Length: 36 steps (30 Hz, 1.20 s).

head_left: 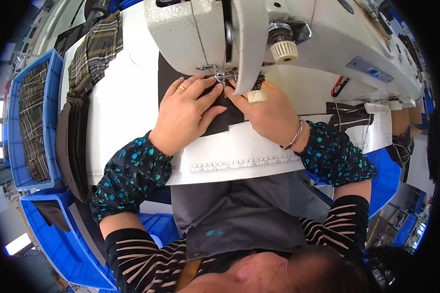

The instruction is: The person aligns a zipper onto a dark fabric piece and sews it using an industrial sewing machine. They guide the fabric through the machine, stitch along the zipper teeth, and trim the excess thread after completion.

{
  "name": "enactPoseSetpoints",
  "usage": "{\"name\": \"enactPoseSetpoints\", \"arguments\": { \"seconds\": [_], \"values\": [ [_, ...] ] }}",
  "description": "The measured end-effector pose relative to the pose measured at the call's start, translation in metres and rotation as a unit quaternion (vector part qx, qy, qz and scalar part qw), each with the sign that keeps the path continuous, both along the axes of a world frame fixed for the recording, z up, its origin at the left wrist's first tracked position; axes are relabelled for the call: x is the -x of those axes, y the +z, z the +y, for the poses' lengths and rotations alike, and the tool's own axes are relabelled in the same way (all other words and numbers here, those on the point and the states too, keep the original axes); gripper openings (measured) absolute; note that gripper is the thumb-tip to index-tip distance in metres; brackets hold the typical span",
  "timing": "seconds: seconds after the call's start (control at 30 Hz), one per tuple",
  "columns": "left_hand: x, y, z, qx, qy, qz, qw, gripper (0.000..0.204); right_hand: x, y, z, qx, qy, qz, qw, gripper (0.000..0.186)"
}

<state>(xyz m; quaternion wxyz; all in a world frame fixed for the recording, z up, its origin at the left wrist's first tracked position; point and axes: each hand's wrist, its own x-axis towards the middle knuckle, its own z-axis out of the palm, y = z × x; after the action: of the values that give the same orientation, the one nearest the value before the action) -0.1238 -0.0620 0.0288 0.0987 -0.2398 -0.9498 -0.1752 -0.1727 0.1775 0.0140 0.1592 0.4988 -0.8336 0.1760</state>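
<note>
Dark fabric lies under the needle and presser foot of a white sewing machine. My left hand rests on the fabric left of the foot, a gold ring on one finger, fingertips by the foot and thumb apart, so it is open. My right hand lies on the right side, index finger stretched along the fabric toward the foot, also open; its other fingers are partly hidden behind the machine's front and a cream knob.
Plaid fabric and a stack of dark pieces lie at left, beside blue bins holding more pieces. Red-handled snips and dark zipper strips lie at right. A ruler strip runs along the table's front edge.
</note>
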Motion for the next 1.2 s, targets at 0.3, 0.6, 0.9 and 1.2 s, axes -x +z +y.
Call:
{"name": "enactPoseSetpoints", "arguments": {
  "seconds": [0.3,0.6,0.9,1.2],
  "values": [
    [-0.028,0.015,0.013,0.076,-0.027,0.011,0.997,0.059,0.0,0.024,0.013,0.049,0.007,0.066,0.997,0.014],
    [-0.01,0.021,0.013,-0.152,0.061,-0.07,0.984,0.021,-0.009,-0.001,0.011,0.05,0.045,0.127,0.99,0.007],
    [-0.014,0.016,0.018,-0.118,0.019,0.019,0.993,0.025,-0.004,0.001,0.007,0.055,0.065,0.125,0.988,0.02],
    [-0.015,0.015,0.017,-0.141,0.037,-0.012,0.989,0.027,-0.005,-0.001,0.004,0.042,0.033,0.113,0.992,0.009]
  ]
}}
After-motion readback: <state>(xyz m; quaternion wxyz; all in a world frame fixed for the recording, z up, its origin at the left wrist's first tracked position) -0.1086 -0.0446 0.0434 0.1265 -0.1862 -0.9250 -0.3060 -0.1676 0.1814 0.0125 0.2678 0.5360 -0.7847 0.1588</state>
